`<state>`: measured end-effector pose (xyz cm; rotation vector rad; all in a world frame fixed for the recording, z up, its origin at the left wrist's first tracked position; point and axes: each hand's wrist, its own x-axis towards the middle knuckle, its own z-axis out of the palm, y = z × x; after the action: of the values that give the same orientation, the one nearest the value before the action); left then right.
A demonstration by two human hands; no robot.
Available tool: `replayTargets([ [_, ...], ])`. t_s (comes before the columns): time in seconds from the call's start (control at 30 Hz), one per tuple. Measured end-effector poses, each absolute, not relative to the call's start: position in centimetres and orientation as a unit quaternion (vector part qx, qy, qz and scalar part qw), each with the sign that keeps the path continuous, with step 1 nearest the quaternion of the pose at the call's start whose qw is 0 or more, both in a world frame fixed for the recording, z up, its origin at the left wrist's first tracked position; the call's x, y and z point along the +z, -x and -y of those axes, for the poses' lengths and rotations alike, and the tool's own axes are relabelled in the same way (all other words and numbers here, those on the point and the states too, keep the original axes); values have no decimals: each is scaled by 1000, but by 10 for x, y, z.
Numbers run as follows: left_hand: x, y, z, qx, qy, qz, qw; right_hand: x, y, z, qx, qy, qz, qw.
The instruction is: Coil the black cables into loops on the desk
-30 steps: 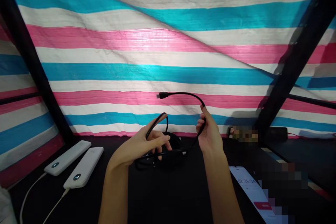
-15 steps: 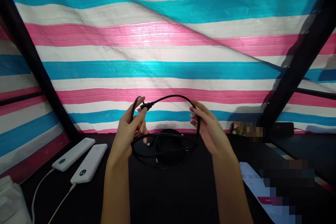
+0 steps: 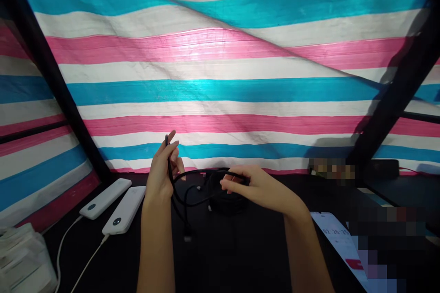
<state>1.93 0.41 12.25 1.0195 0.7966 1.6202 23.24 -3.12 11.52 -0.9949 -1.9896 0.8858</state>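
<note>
A looped black cable (image 3: 195, 172) stretches between my two hands above the black table. My left hand (image 3: 161, 171) is closed around it, with one strand running up over the fingers. A connector (image 3: 187, 234) at the cable's end hangs below the left hand, blurred. Held lower and palm turned in, my right hand (image 3: 256, 183) pinches the other side of the loop between thumb and fingers. Just behind and under the loop lies a coiled bundle of black cables (image 3: 229, 205), partly hidden by the right hand.
Two white power banks (image 3: 107, 199) with white cords lie at the left, near a pile of white items (image 3: 25, 261). A phone (image 3: 338, 242) showing a timer lies at the right, partly pixelated. A striped sheet (image 3: 213, 68) hangs behind the table.
The connector has left my left fingers and dropped to hang below. My right hand has moved down and left, turning inward and lowering its side of the loop.
</note>
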Motion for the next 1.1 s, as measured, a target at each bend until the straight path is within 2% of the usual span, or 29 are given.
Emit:
replayTargets([
  [0.3,123,-20,-4,620,-466,-340,532,114,-228,21,334,389,716,474],
  [0.47,108,-18,-22,549,-515,-425,504,115,-244,20,438,379,684,444],
  [0.67,87,-9,-43,448,-565,-496,483,118,-256,19,526,369,539,544],
  [0.97,91,-5,-37,448,-547,-535,463,115,-265,3,543,331,370,677],
  [1.1,101,-7,-29,473,-545,-448,528,111,-269,-5,562,304,333,693],
])
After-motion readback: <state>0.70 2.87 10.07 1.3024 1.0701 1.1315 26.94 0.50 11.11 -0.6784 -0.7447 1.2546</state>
